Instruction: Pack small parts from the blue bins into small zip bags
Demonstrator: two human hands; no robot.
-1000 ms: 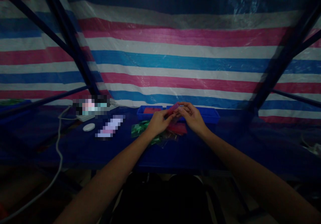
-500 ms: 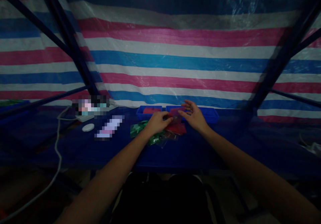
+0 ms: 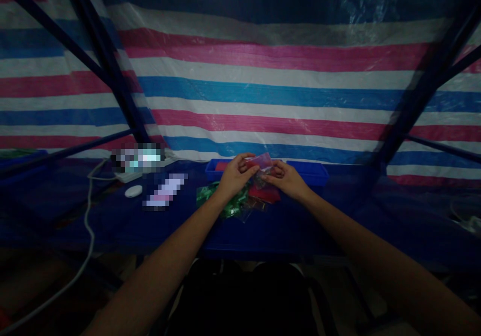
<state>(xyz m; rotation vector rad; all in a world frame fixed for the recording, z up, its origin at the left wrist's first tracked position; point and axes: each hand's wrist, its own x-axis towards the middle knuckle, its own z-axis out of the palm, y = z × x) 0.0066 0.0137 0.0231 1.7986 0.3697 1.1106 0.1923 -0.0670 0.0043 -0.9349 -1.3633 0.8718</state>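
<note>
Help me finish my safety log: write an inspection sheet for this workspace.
Surface: flat blue table, dimly lit.
Work items: pinkish clear plastic packet, raised; shiny green packets and flat red packet below; blue rectangular plastic trays behind.
Clutter: white oval object; blurred rectangular object beside it.
Hands: left hand holds the pinkish packet; right hand touches its right side, grip unclear.
Cables: white cable runs past the table's front edge, left.
Surroundings: multicoloured striped plastic sheeting, blue metal frame.

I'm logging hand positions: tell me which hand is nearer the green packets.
Left. The left hand is just past the green packets, its wrist overlapping them in view; the right hand is farther off, to their right.
</note>
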